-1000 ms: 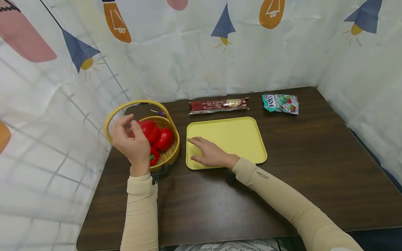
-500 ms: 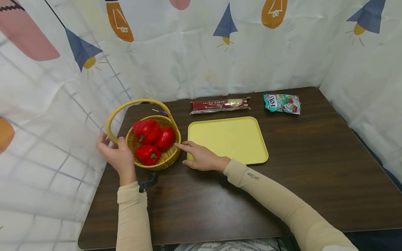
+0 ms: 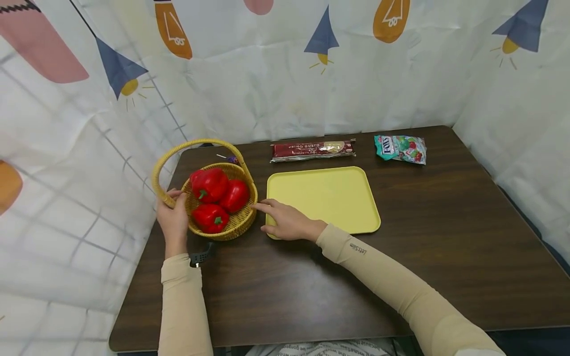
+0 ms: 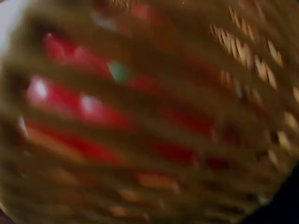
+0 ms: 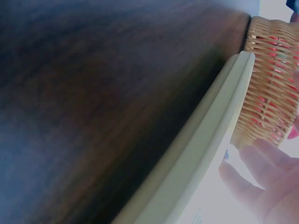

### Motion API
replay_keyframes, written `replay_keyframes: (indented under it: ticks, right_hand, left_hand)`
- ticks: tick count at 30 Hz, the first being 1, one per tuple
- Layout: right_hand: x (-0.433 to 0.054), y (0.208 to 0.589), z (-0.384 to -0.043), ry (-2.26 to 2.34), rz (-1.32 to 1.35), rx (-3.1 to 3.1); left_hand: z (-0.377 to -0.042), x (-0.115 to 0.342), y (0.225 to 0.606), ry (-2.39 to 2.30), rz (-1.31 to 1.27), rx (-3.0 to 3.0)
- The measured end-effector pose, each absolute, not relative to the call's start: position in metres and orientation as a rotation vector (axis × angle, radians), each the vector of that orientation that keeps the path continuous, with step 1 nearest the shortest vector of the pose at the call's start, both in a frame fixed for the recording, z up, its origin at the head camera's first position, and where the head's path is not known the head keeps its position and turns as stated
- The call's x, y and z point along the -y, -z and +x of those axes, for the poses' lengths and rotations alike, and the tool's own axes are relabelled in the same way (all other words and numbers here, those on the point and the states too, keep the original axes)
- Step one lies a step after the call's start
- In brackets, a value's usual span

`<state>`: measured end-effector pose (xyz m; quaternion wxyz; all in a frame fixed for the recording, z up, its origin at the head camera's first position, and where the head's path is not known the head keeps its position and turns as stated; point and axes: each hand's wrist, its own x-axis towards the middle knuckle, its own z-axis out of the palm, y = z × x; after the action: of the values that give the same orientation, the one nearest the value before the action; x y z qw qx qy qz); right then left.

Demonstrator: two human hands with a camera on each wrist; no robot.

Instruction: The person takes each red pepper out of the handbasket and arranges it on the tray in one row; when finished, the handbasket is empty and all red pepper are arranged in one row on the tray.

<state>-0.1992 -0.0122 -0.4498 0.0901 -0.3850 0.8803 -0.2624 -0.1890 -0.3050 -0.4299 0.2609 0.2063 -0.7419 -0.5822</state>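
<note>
A yellow wicker basket (image 3: 238, 228) with a tall arched handle (image 3: 200, 142) stands at the table's left, with red bell peppers (image 3: 210, 217) inside. My left hand (image 3: 172, 225) touches its left side at the foot of the handle, which partly covers the fingers. In the left wrist view the basket's weave (image 4: 154, 98) fills the picture, blurred, with red showing through; that hand's fingers are hidden there. My right hand (image 3: 289, 221) is over the yellow tray's (image 3: 325, 198) left edge, its outstretched forefinger at the basket's right side. The right wrist view shows those fingers relaxed, holding nothing.
A dark red spaghetti packet (image 3: 313, 150) lies behind the tray. A teal Fox's sweets bag (image 3: 401, 149) is at the back right. Behind the basket, a small purple item with a white stick (image 3: 232, 159) is partly hidden. Curtains hang around the dark wooden table (image 3: 445, 247).
My left hand has come from over the peppers, past the handle's left, to the basket's left side. My right hand has moved left from above the tray to the basket's right side.
</note>
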Motion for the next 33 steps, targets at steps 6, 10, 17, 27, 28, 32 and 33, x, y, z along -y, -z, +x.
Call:
replay_keyframes:
  ticks: [6,10,17,27,28,32,33]
  right_hand:
    - [0.008,0.450,-0.199,0.853,-1.139,-2.617]
    - [0.006,0.452,-0.200,0.894,-1.162,-2.624]
    - [0.005,0.449,-0.202,0.994,-1.164,-2.638]
    - [0.016,0.441,-0.209,1.437,-0.986,-2.691]
    - [0.018,0.440,-0.210,1.489,-0.970,-2.669]
    - [0.027,0.435,-0.216,1.633,-0.911,-2.589]
    - [0.030,0.433,-0.217,1.648,-0.897,-2.580]
  left_hand:
    - [-0.197,0.314,0.449,1.577,0.535,2.117]
    - [-0.200,0.314,0.459,1.667,0.542,2.085]
    - [-0.201,0.310,0.466,1.858,0.425,1.877]
    - [-0.203,0.304,0.474,1.949,0.357,1.746]
    - [-0.203,0.303,0.475,1.951,0.363,1.739]
    - [-0.204,0.301,0.481,1.945,0.355,1.740]
    - [-0.204,0.301,0.483,1.935,0.351,1.744]
